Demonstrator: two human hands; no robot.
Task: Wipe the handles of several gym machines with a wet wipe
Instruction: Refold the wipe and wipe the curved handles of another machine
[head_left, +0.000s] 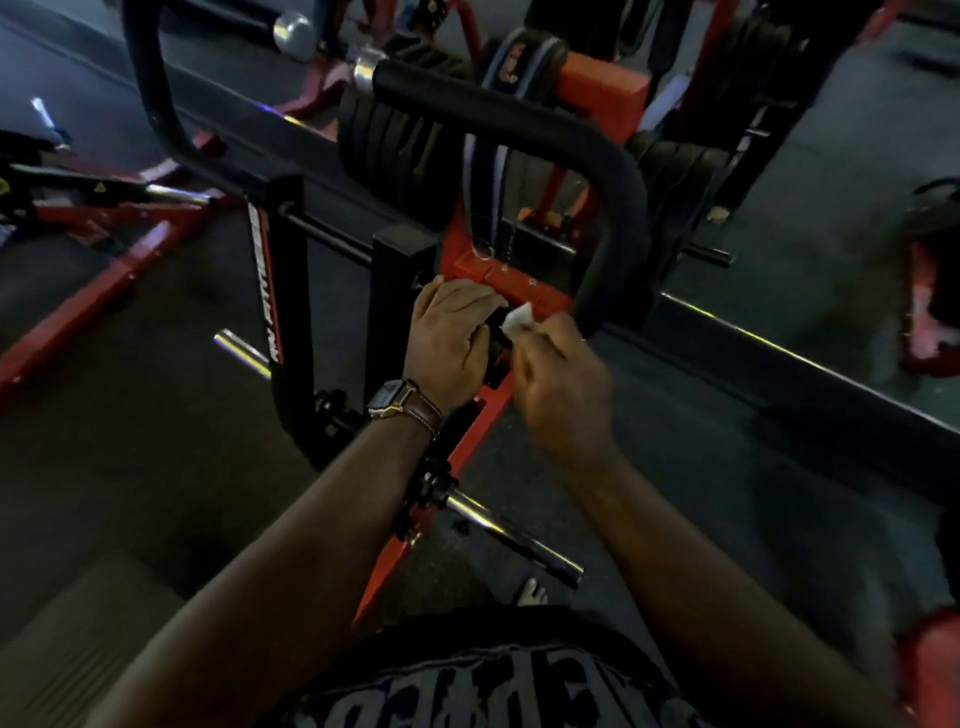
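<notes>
A red and black gym machine stands in front of me, with a thick black padded handle (618, 218) curving up and over it. My left hand (449, 340), with a watch on its wrist, grips a short black handle (496, 338) low on the red frame (530, 293). My right hand (563, 389) is blurred and pinches a small white wet wipe (519, 316) against the end of that short handle. The handle is mostly hidden under my left hand's fingers.
Stacked black weight plates (395, 150) hang behind the machine. A chrome bar (514, 535) sticks out to the right below my arms, and another chrome peg (241, 351) at the left. More red machine frames (104, 260) lie to the left on the dark floor.
</notes>
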